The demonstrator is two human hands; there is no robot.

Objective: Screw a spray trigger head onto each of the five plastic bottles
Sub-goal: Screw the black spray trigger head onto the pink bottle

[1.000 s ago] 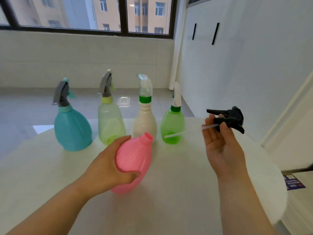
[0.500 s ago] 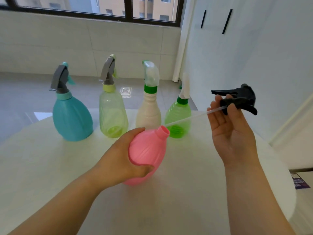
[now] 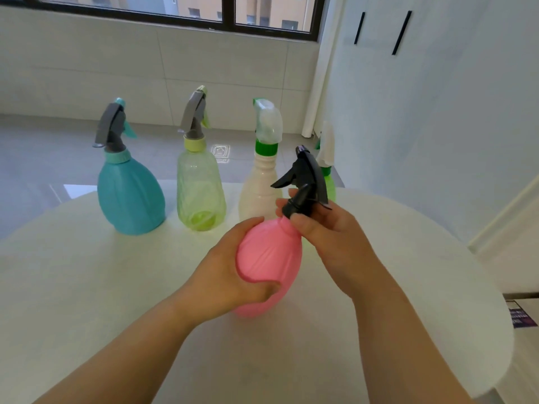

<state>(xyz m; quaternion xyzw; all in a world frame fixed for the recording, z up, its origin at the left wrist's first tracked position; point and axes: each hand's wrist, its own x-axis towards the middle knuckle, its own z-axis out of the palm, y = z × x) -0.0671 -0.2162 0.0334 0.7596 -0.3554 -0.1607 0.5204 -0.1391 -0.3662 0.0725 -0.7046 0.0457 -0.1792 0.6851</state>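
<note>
A pink bottle (image 3: 269, 258) leans slightly on the white table (image 3: 87, 287), and my left hand (image 3: 233, 269) wraps around its belly. On its neck sits a black spray trigger head (image 3: 306, 182), its collar pinched by the fingers of my right hand (image 3: 329, 237). The dip tube is hidden inside the bottle. Behind stand a teal bottle (image 3: 129, 196) with a grey head, a pale green clear bottle (image 3: 201, 191) with a grey head, a cream bottle (image 3: 258, 185) with a clear head, and a green bottle (image 3: 329, 185) with a white head, mostly hidden by the black head.
The round table's edge curves along the right (image 3: 495, 316). Beyond it are a grey tiled floor (image 3: 43, 158), a white wall with two black handles (image 3: 402, 33), and a window at the top. A dark printed card (image 3: 522, 316) lies on the floor at the right.
My right hand carried the black head from the right, fed its tube into the pink bottle and set the collar on the neck. The view has tilted down and moved closer.
</note>
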